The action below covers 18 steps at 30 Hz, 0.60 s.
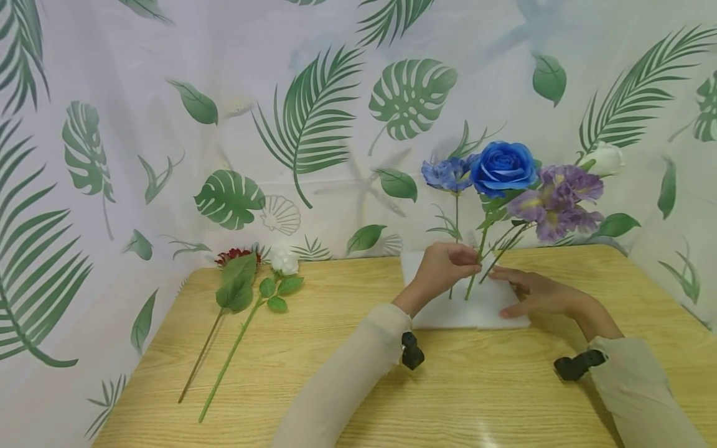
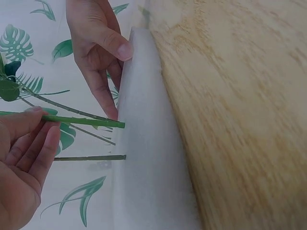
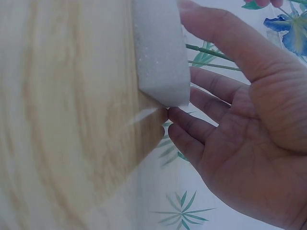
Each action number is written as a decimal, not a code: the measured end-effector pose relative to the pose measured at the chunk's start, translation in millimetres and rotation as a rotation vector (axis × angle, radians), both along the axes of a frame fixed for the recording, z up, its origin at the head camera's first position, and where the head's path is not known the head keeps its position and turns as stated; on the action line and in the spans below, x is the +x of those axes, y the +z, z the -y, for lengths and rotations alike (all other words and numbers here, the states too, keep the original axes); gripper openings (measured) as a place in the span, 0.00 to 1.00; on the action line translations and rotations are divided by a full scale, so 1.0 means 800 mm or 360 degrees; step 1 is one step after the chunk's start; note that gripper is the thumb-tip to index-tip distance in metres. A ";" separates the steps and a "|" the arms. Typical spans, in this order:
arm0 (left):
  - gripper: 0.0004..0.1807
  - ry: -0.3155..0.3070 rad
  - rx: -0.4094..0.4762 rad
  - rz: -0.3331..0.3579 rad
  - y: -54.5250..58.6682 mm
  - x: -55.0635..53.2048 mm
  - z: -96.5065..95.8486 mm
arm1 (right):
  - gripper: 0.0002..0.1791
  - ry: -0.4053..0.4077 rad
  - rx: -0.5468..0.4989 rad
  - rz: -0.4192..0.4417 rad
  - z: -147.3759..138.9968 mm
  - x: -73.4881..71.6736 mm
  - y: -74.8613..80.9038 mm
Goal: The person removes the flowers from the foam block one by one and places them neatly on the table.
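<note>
A white foam block (image 1: 431,314) lies on the wooden table (image 1: 336,386) with several artificial flowers standing in it: a blue rose (image 1: 503,167), a smaller blue flower (image 1: 448,173), purple blooms (image 1: 557,200) and a white bud (image 1: 604,158). My left hand (image 1: 469,265) pinches the blue rose's green stem (image 2: 81,120) just above the foam (image 2: 144,158), where its end enters the block. My right hand (image 1: 518,291) rests flat on the foam's right side with straight fingers (image 3: 211,88) against the block (image 3: 160,52).
A red flower (image 1: 238,255) and a white rose (image 1: 284,262) lie on long stems at the table's left. A leaf-print curtain (image 1: 313,118) hangs close behind and beside the table. Bare wood stretches in front of the block.
</note>
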<state>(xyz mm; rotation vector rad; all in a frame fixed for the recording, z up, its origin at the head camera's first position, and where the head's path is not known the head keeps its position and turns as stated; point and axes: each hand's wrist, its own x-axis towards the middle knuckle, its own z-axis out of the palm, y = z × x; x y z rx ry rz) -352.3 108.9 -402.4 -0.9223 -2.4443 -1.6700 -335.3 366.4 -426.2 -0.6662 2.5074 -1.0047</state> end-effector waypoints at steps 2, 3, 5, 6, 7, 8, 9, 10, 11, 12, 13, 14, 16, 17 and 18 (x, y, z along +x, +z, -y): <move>0.11 -0.0008 0.0014 -0.0007 -0.001 0.000 0.001 | 0.49 -0.0003 -0.0002 0.0014 0.000 0.000 0.000; 0.10 -0.0009 0.0017 -0.0013 -0.001 0.000 0.001 | 0.50 -0.0006 0.0001 0.0018 0.000 0.000 0.001; 0.10 -0.0008 0.0024 -0.0022 -0.001 0.000 0.002 | 0.50 -0.0014 0.0003 0.0040 0.001 0.000 0.001; 0.10 -0.0007 0.0032 -0.0020 -0.001 0.000 0.002 | 0.50 -0.0016 0.0006 0.0048 0.001 0.000 0.002; 0.10 -0.0005 0.0033 -0.0022 -0.002 0.000 0.002 | 0.50 -0.0020 0.0008 0.0054 0.001 0.000 0.001; 0.10 0.0001 0.0040 -0.0021 -0.002 -0.001 0.003 | 0.50 -0.0023 0.0010 0.0061 0.002 0.000 0.002; 0.10 0.0005 0.0043 -0.0021 -0.003 -0.001 0.003 | 0.50 -0.0026 0.0013 0.0061 0.002 0.000 0.002; 0.09 0.0010 0.0053 -0.0017 -0.004 -0.001 0.003 | 0.50 -0.0027 0.0014 0.0063 0.002 -0.001 0.002; 0.09 0.0017 0.0058 -0.0013 -0.004 -0.001 0.003 | 0.50 -0.0032 0.0013 0.0064 0.002 -0.001 0.002; 0.09 0.0023 0.0070 -0.0007 -0.005 -0.001 0.003 | 0.50 -0.0031 0.0015 0.0059 0.002 -0.001 0.001; 0.09 0.0029 0.0074 -0.0004 -0.005 -0.002 0.004 | 0.50 -0.0032 0.0016 0.0056 0.002 -0.001 0.001; 0.09 0.0034 0.0082 0.0002 -0.006 -0.002 0.004 | 0.50 -0.0031 0.0016 0.0054 0.002 -0.001 0.001; 0.09 0.0043 0.0093 0.0006 -0.006 -0.003 0.004 | 0.50 -0.0030 0.0017 0.0048 0.002 -0.001 0.001; 0.09 0.0046 0.0096 0.0006 -0.007 -0.003 0.004 | 0.50 -0.0033 0.0018 0.0048 0.002 -0.001 0.001; 0.09 0.0047 0.0102 0.0006 -0.007 -0.003 0.004 | 0.50 -0.0033 0.0020 0.0046 0.002 -0.001 0.001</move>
